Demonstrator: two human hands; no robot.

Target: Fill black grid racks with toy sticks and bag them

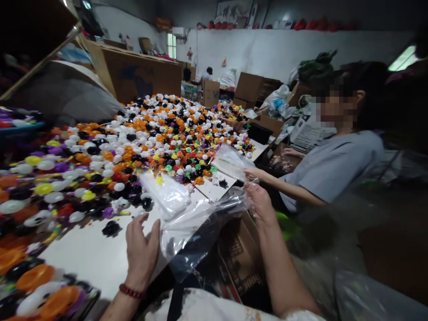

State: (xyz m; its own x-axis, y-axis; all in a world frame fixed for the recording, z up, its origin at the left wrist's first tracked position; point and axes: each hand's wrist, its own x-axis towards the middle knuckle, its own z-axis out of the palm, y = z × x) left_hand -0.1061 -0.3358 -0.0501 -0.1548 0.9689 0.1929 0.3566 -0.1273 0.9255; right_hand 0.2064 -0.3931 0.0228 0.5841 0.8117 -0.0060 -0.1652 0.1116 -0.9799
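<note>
My right hand (pixel 262 203) is closed on the edge of a clear plastic bag (pixel 203 227), which stretches leftward over the table's front edge. My left hand (pixel 142 245), with a dark red bead bracelet (pixel 132 292) at its wrist, hovers over the white tabletop beside the bag's left end. Its thumb and fingers are apart, with nothing between them. A stack of flat clear bags (pixel 167 194) lies just beyond. Closest to the left hand's fingertips on the table is a small black toy piece (pixel 111 228).
A large heap of small white, orange, black and purple toy pieces (pixel 160 129) covers much of the table (pixel 80 254). On the right, a co-worker (pixel 334 165) in grey holds another clear bag (pixel 230 160). An open cardboard box (pixel 240 254) stands below the table edge.
</note>
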